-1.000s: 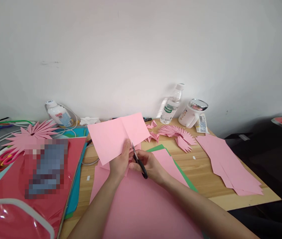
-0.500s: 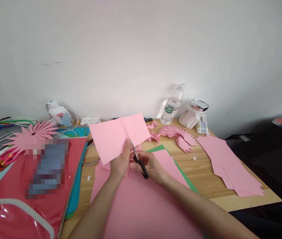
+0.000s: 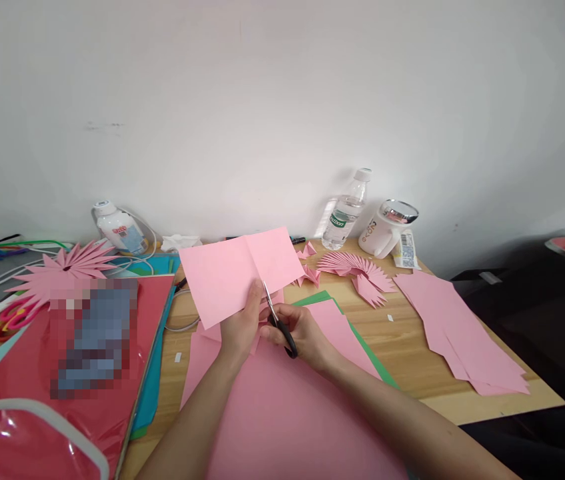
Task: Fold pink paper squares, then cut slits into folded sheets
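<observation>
My left hand grips a pink sheet of paper by its lower edge, thumb on top. A crease runs through the sheet, up from near the thumb. In my right hand are black-handled scissors, their blades pointing up at the paper's lower edge, close beside the left thumb. How far the blades reach into the paper I cannot tell. Beneath both hands lies a stack of large pink sheets, with green paper showing at its right edge.
Folded pink pieces lie behind my right hand, near a water bottle and a white mug. Cut pink sheets rest on the right. To the left are a pink paper fan, a white bottle and a red pack.
Almost nothing differs. The held pink sheet has shifted very slightly, while both hands and the scissors stay in nearly the same place.
</observation>
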`<state>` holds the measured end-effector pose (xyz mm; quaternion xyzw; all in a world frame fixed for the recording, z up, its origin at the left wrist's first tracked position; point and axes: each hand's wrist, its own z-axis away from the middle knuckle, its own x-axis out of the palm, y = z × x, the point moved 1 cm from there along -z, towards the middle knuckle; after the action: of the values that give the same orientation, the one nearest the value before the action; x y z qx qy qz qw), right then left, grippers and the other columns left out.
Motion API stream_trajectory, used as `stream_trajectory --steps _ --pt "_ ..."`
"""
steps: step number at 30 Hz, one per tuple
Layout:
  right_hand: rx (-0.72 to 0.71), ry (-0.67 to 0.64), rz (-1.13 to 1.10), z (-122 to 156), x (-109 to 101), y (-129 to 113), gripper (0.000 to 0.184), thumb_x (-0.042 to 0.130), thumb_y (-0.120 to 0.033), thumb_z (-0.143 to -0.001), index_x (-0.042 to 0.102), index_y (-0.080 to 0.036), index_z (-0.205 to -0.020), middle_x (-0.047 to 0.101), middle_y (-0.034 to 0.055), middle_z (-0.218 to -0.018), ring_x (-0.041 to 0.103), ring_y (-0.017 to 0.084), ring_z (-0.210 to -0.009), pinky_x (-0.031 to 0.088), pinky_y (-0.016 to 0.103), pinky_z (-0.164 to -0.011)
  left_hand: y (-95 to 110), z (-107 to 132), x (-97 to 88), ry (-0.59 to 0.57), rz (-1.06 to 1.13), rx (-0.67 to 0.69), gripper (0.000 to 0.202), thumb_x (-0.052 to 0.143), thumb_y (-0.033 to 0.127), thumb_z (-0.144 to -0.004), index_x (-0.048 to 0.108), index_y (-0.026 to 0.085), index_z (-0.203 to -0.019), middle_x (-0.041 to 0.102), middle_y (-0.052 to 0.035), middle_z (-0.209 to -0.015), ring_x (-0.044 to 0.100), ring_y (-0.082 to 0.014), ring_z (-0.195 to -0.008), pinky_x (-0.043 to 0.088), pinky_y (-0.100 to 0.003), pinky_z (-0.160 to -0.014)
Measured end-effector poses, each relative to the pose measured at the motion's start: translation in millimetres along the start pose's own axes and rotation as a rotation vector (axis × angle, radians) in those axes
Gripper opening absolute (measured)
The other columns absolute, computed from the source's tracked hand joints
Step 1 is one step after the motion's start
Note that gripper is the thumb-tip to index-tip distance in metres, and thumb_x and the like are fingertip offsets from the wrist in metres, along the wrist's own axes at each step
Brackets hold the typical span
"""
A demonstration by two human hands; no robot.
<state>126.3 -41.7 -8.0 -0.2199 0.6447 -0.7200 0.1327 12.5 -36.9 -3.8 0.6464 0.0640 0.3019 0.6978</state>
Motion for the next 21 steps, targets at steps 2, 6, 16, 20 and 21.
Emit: stream_trajectory --steps 2,6,16,20,21 --pt "0.008 0.001 -0.007 0.0 0.0 0.2 0.04 0.076 -0.045 -0.058 0.064 -0.015 -0.082 0.042 -0.0054 -0.051 0.034 0.007 -0.049 0.027 0.021 -0.046 -0.2 -0.3 -0.3 -0.03 -0.019 0.023 0.041 0.073 0.036 -0.062 0.063 0.017 -0.097 0.065 -0.0097 -0.106 0.056 -0.0295 -0.108 0.047 -0.039 -0.089" --pt "0.001 0.0 -0.01 -0.7 0.4 1.7 0.039 0.075 -0.045 -0.059 0.064 -0.016 -0.082 0.043 -0.0052 -0.05 0.037 0.008 -0.051 0.029 0.021 -0.048 -2.5 -1.1 -1.1 -0.063 -0.024 0.042 0.041 0.071 0.036 -0.064 0.062 0.017 -0.099 0.065 -0.0101 -0.107 0.055 -0.0295 -0.109 0.046 -0.039 -0.091" --pt "-0.056 -0.009 -0.036 -3.1 -0.6 4.7 0.038 0.076 -0.042 -0.058 0.062 -0.017 -0.083 0.045 -0.0047 -0.058 0.04 0.01 -0.057 0.036 0.024 -0.057 -1.1 0.5 1.6 -0.036 -0.161 0.075 0.041 0.066 0.041 -0.069 0.061 0.017 -0.103 0.062 -0.0099 -0.114 0.057 -0.0255 -0.107 0.043 -0.04 -0.095" --pt "-0.053 -0.003 -0.027 -2.4 -0.6 3.6 0.037 0.076 -0.042 -0.059 0.062 -0.017 -0.082 0.044 -0.005 -0.057 0.042 0.01 -0.058 0.034 0.024 -0.056 -2.2 0.3 0.3 -0.069 -0.125 0.063 0.044 0.065 0.041 -0.07 0.06 0.018 -0.107 0.06 -0.0104 -0.117 0.055 -0.0265 -0.11 0.041 -0.041 -0.096" --pt "-0.054 -0.003 -0.025 -2.2 -0.5 3.3 0.037 0.076 -0.042 -0.059 0.062 -0.017 -0.081 0.043 -0.0051 -0.056 0.041 0.01 -0.058 0.033 0.023 -0.055 -2.4 0.2 0.1 -0.075 -0.113 0.064 0.044 0.066 0.041 -0.07 0.06 0.018 -0.107 0.059 -0.0105 -0.118 0.054 -0.0269 -0.112 0.041 -0.041 -0.097"
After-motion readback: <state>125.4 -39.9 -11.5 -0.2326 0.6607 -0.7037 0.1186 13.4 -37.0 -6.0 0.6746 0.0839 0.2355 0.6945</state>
